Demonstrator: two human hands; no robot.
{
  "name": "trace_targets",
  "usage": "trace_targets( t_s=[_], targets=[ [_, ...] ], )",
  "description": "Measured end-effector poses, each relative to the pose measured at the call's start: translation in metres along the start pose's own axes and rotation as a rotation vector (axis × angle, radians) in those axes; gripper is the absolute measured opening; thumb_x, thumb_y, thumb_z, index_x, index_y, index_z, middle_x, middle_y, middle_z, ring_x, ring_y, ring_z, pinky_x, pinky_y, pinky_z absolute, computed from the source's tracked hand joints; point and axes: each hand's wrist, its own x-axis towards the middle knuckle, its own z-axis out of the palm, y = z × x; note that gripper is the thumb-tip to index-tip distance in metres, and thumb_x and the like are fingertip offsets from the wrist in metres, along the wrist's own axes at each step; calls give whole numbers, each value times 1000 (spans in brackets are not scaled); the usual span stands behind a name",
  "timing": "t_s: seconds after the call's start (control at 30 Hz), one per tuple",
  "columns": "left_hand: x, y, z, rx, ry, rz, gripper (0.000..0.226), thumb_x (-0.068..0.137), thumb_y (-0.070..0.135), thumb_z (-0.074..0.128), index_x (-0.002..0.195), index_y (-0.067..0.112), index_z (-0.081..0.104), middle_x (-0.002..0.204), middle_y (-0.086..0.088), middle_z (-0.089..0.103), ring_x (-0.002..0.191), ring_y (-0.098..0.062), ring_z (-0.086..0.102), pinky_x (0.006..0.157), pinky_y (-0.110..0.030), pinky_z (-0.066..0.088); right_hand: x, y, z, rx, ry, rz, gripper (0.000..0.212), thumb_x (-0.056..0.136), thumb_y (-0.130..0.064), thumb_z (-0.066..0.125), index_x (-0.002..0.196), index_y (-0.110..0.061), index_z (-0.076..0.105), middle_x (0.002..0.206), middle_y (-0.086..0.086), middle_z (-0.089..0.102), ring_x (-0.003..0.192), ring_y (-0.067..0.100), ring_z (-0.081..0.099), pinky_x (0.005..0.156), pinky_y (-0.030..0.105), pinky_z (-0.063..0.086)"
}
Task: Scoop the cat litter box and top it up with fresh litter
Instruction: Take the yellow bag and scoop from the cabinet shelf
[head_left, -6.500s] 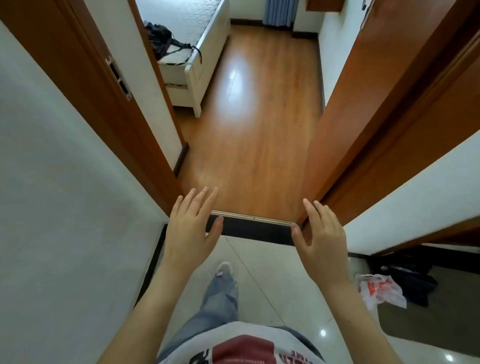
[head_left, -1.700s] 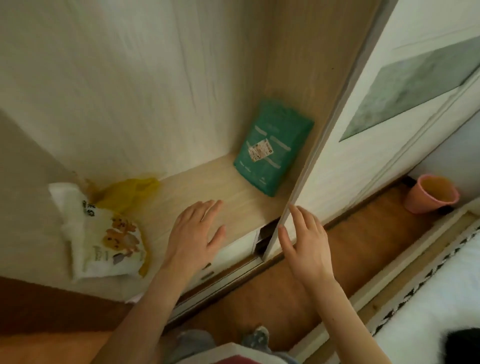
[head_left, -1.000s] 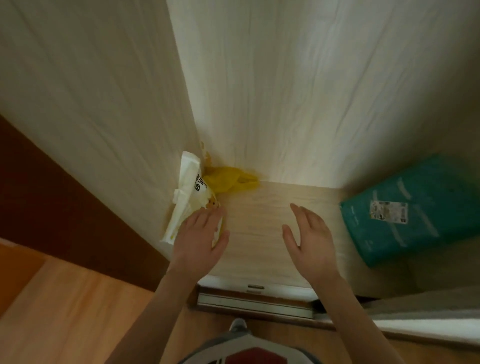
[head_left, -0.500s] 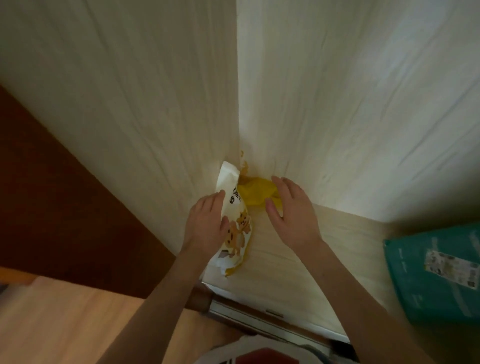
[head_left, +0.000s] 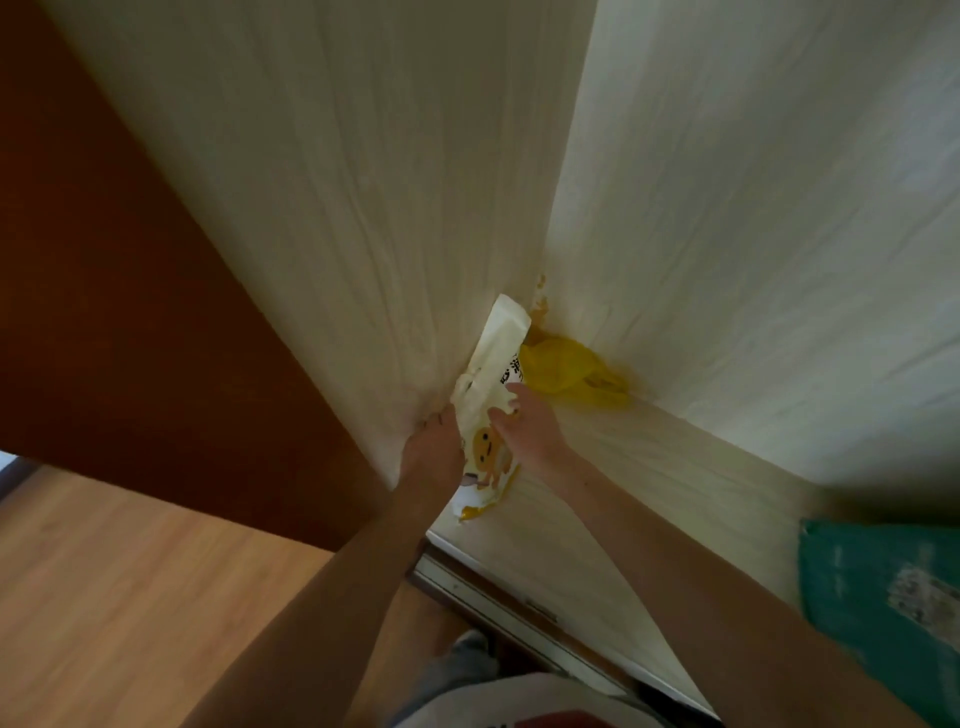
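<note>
Both hands moved onto white litter bag since half a second ago: left hand at its 9 o'clock edge, right hand at 3, fingers curled on it. Fetching stage; next lift it clear. Yellow bag behind, cupboard corner at 12

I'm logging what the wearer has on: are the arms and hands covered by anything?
No. The left hand and right hand are bare, without gloves, rings or a watch, and both forearms are uncovered; no sleeve shows anywhere along them.
</note>
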Motion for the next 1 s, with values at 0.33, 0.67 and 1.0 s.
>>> trace_targets(
  t_s=[0.33, 0.67, 1.0],
  targets=[
    [-4, 6, 14, -346, -78, 61, 47, 90, 12, 54, 136, 9, 46, 125, -17, 47, 115, -31, 47, 94, -29, 36, 32, 25, 19, 139, 42, 222, 26, 86, -23, 61, 105, -4, 57, 88, 11, 61, 87, 26, 61, 80, 43, 52],
    [3, 18, 13, -720, -227, -130, 24, 93, 29, 55, 112, 20, 43, 110, -3, 56, 100, -23, 56, 83, -32, 42, 17, 31, 6, 385, 152, 321, 26, 89, 2, 60, 68, -11, 52, 66, 11, 60, 61, 26, 62, 74, 44, 57],
    [19, 12, -1, -692, -81, -48, 20, 91, 20, 60, 95, 5, 72, 85, -12, 68, 83, -24, 60, 69, -27, 39, 3, 36, -8, 685, 120, 368, 7, 88, 1, 62, 95, 2, 62, 90, 19, 67, 71, 21, 66, 62, 26, 59]
  ],
)
